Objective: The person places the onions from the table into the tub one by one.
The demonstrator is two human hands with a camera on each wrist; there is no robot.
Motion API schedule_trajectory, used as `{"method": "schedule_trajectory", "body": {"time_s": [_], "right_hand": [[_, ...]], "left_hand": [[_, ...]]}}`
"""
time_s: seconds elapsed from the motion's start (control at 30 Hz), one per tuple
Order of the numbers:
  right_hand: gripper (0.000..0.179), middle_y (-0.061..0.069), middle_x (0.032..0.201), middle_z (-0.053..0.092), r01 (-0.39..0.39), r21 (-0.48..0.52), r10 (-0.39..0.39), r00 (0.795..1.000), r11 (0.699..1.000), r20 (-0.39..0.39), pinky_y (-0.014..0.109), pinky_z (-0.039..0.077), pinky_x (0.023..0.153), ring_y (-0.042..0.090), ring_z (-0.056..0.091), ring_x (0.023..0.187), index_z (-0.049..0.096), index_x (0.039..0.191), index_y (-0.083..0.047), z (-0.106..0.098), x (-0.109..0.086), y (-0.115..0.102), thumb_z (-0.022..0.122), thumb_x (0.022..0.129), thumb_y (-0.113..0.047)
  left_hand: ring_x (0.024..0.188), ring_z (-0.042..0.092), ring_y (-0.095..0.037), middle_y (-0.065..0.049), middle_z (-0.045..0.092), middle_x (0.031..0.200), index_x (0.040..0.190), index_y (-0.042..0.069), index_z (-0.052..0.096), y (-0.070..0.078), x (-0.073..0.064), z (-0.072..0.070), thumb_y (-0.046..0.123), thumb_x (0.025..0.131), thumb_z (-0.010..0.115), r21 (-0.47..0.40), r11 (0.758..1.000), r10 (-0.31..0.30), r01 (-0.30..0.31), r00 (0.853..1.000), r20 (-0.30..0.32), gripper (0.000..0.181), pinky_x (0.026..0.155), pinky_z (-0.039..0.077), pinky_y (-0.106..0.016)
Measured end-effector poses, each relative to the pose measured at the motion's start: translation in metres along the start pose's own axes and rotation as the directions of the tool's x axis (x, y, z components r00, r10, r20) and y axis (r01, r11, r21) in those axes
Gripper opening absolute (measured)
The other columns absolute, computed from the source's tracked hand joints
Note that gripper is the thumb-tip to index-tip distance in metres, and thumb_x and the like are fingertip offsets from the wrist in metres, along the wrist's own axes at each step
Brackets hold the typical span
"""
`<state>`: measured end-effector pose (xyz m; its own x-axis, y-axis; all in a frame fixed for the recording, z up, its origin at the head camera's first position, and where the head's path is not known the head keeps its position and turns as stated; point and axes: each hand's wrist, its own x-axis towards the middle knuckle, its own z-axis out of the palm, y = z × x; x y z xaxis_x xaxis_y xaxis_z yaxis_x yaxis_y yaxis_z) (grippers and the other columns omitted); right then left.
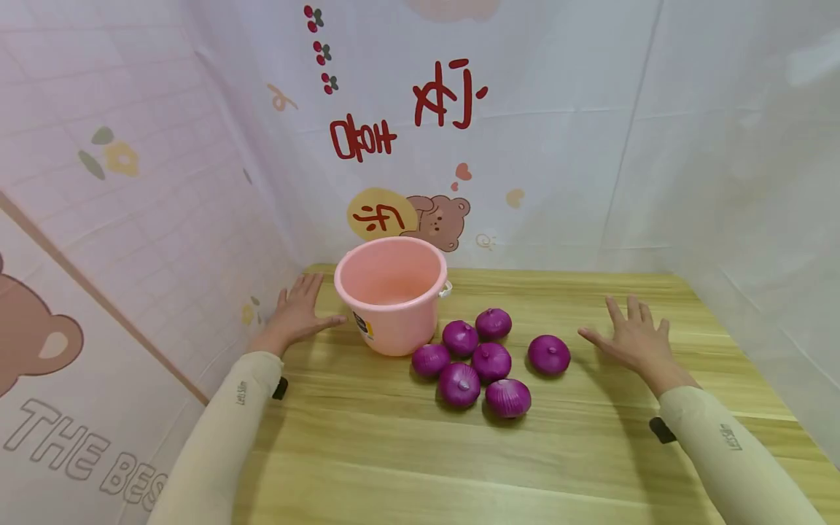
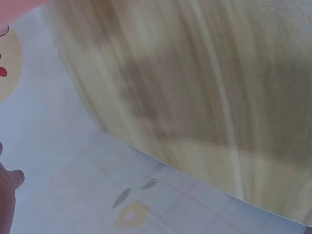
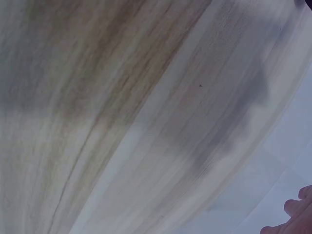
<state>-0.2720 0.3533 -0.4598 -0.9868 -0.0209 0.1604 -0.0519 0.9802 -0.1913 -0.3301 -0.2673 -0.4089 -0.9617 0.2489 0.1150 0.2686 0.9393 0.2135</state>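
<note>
Glossy, round purple onions point(image 1: 491, 362), finely streaked, lie on the wood-grain table point(image 1: 367, 452), right of the smooth pink bucket point(image 1: 394, 332), which stands upright with its mouth up. The left hand point(image 1: 295, 313), fingers spread and holding nothing, is just left of the bucket; the right hand point(image 1: 636, 339), likewise spread and unladen, is right of the onions. Seven onions: six grouped, one apart rightward. One bucket.

Purple onions point(image 1: 459, 385): 7
Pink bucket point(image 1: 402, 329): 1
Wooden table point(image 1: 407, 459): 1
Left hand point(image 1: 295, 315): 1
Right hand point(image 1: 635, 341): 1
Pale sleeves point(image 1: 219, 430): 2
Black wrist pieces point(image 1: 663, 430): 2
Printed cherry pairs point(image 1: 312, 26): 3
</note>
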Motion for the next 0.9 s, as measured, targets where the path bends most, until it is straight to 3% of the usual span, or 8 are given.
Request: {"method": "schedule_trajectory", "body": {"time_s": [0.3,0.53,0.9], "right_hand": [[0.098,0.035,0.142,0.001,0.006,0.009,-0.006,1.000,1.000,0.007,0.076,-0.003,0.085,0.055,0.007,0.125,0.012,0.146,-0.008,-0.001,0.002,-0.001,0.041,0.078,-0.073],[0.097,0.034,0.142,0.001,0.011,0.022,-0.012,1.000,1.000,0.025,0.075,-0.002,0.087,0.054,0.004,0.126,0.011,0.146,-0.009,0.002,0.008,-0.010,0.040,0.079,-0.072],[0.097,0.034,0.142,0.006,0.008,0.026,-0.008,1.000,1.000,0.000,0.074,-0.003,0.087,0.054,0.008,0.126,0.015,0.145,-0.008,0.001,0.003,-0.005,0.041,0.078,-0.072]], "left_hand": [[0.136,-0.007,-0.028,-0.010,-0.002,0.151,0.146,0.012,-0.004,0.011,0.003,-0.014,0.072,0.070,0.054,-0.043,0.998,0.043,-0.045,0.998,-0.035,0.113,0.103,-0.007,-0.056],[0.136,-0.004,-0.028,-0.009,-0.002,0.151,0.146,0.013,-0.006,0.017,-0.007,-0.026,0.065,0.071,0.060,-0.079,0.996,0.043,-0.048,0.997,-0.063,0.113,0.105,-0.006,-0.053],[0.137,-0.001,-0.026,-0.005,-0.004,0.151,0.145,0.015,-0.008,0.039,0.003,-0.032,0.068,0.069,0.059,-0.133,0.985,0.099,-0.107,0.993,-0.063,0.114,0.107,0.004,-0.051]]}}
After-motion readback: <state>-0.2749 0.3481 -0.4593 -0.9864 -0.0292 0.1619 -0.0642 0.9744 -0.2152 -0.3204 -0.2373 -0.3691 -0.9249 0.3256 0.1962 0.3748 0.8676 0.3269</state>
